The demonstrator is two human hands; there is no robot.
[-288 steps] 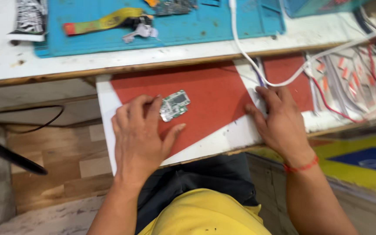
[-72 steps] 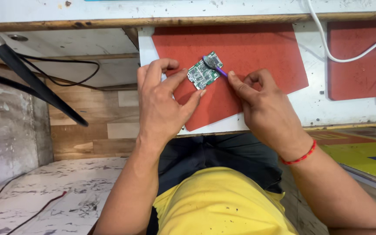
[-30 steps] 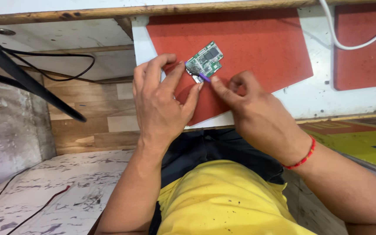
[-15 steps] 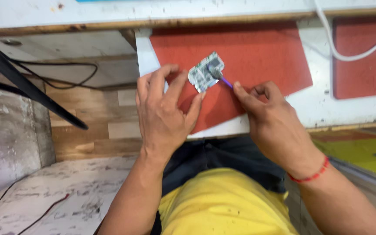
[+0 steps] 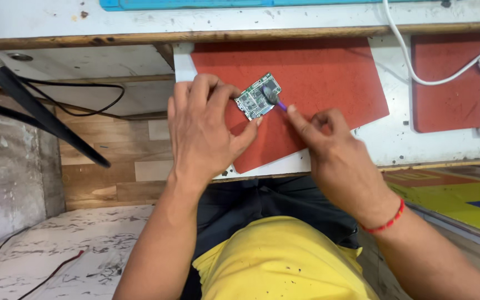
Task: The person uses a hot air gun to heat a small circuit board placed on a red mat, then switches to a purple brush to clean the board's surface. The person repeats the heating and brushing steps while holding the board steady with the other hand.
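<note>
A white pull-out shelf (image 5: 401, 141) jutted from under the bench, its far corners hidden beneath the bench edge. Two red mats lay on it: a large mat (image 5: 318, 78) in the middle, its near left part covered by the hands, and a smaller mat (image 5: 445, 83) to the right, crossed by a white cable (image 5: 418, 72) that ran off the top edge. A blue mat (image 5: 262, 3) showed only as a strip, cut off at the top. At the lower right a yellow sign (image 5: 462, 200) with a blue patch and red trim lay flat, cut off by the frame; its markings could not be read. One black stand arm (image 5: 40, 111) slanted across the left, its ends out of view.

The left hand (image 5: 201, 133) gripped one small green board (image 5: 258, 95) by its near edge, held just above the large mat. The right hand (image 5: 334, 150) pinched a thin purple tool (image 5: 279, 103), its blurred tip touching the board. One red thread (image 5: 384, 222) circled the right wrist.
</note>
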